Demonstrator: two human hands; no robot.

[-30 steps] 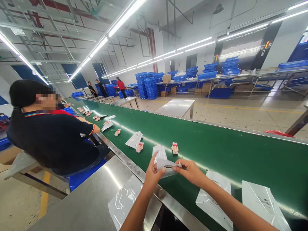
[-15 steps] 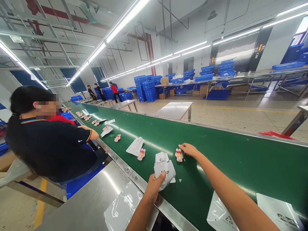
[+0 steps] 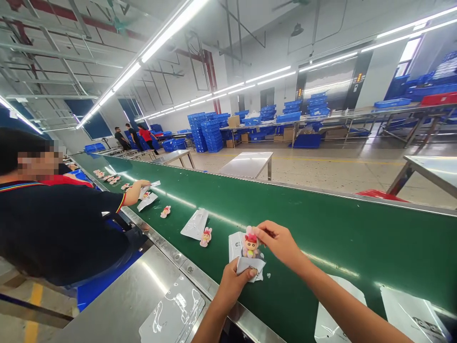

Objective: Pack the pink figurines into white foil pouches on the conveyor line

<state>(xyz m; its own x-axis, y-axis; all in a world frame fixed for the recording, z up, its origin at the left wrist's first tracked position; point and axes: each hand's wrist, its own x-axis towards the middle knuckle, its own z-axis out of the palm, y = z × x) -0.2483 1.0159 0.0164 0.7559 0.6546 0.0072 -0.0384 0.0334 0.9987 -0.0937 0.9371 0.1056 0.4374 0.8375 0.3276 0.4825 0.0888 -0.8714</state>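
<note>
My right hand [image 3: 280, 242] pinches a small pink rabbit-eared doll [image 3: 251, 245] by its head. The doll stands upright at the mouth of a white pouch [image 3: 246, 269], which my left hand [image 3: 232, 286] grips low down with the thumb in front. Its lower end is hidden by the pouch. Behind it another white pouch [image 3: 234, 242] shows. To the left, a second rabbit doll [image 3: 206, 237] lies beside a flat white pouch [image 3: 195, 224], and a further doll [image 3: 165, 212] lies beyond on the green belt [image 3: 303, 214].
A co-worker [image 3: 60, 228] sits at the left, reaching over the belt. White pouches [image 3: 410, 309] lie near my right forearm, and clear-topped sheets [image 3: 171, 309] rest on the metal side table [image 3: 121, 295]. A metal rail [image 3: 189, 269] edges the belt.
My right hand has picked the doll up off the belt and brought it left to the pouch in my left hand. The co-worker's hand has reached onto the belt. The view has shifted right.
</note>
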